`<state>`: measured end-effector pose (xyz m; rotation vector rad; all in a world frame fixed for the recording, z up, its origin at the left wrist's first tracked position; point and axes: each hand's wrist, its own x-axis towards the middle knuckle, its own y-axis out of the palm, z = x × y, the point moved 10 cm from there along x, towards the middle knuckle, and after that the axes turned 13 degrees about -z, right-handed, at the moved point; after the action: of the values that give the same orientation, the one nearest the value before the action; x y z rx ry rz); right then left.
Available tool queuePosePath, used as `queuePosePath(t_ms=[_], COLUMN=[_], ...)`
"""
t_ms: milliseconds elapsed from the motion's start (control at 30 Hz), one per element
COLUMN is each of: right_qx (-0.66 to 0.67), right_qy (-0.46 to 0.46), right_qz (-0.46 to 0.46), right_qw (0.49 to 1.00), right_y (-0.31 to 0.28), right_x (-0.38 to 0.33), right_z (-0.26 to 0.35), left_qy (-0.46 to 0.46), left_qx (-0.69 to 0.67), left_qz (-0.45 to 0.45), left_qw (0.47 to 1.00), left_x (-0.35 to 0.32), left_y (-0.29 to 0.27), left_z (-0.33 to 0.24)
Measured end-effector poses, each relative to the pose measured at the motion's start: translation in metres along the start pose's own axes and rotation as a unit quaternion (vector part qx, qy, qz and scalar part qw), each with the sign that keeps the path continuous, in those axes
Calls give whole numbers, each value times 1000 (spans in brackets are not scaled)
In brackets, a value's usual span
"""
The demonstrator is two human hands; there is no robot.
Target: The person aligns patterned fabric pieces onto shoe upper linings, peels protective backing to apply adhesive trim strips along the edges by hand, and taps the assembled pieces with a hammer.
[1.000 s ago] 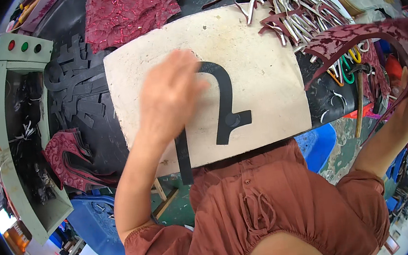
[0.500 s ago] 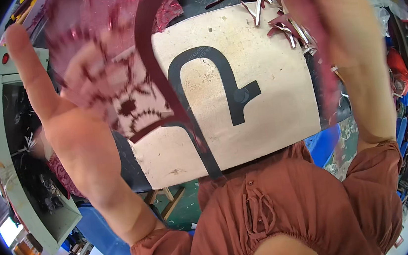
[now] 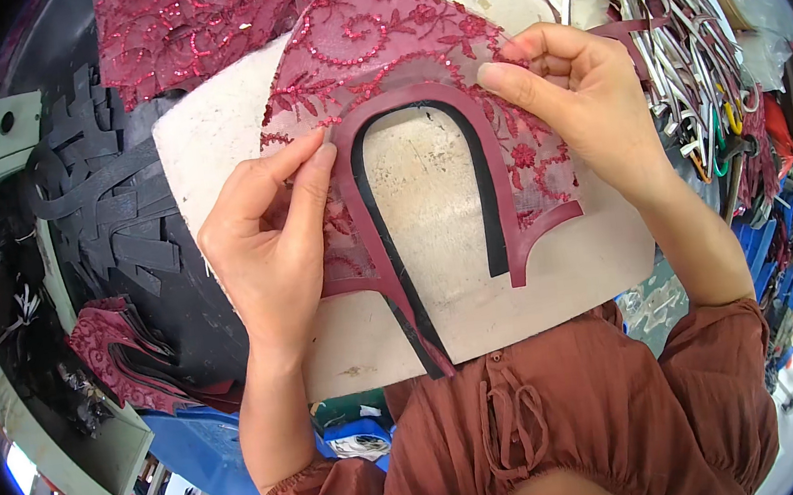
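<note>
A burgundy shoe upper of sheer embroidered mesh with sequins and a smooth arched trim lies over a pale board. My left hand pinches it beside the left side of the arch, thumb and forefinger together. On the upper right, my right hand grips the mesh near its outer edge between thumb and fingers. Beneath the trim, a black U-shaped piece shows along the inside of the arch. Its long left leg reaches toward the board's near edge, close to my top.
The pale board rests on a dark table. Several black cut strips and stacked burgundy uppers lie at left. More sequinned mesh is at the back. A tangle of white and burgundy offcuts fills the far right.
The burgundy upper has come down from close in front of me onto the board, over the black U-shaped piece. My hands have lowered with it and now pinch it on both sides.
</note>
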<state>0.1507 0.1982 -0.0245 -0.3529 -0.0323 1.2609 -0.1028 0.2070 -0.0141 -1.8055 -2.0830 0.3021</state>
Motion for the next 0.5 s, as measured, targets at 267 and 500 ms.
queuePosePath(t_ms=[267, 500], right_qx=[-62, -210], right_qy=[-26, -19], right_qz=[-25, 8], right_qw=[997, 978], right_y=[2, 4], right_x=[1, 11], right_z=[-1, 2], left_qy=[-28, 3], left_qx=[6, 66], left_qz=[-2, 7], left_qw=[1000, 998], left_x=[4, 6], left_y=[3, 5], left_z=[5, 1])
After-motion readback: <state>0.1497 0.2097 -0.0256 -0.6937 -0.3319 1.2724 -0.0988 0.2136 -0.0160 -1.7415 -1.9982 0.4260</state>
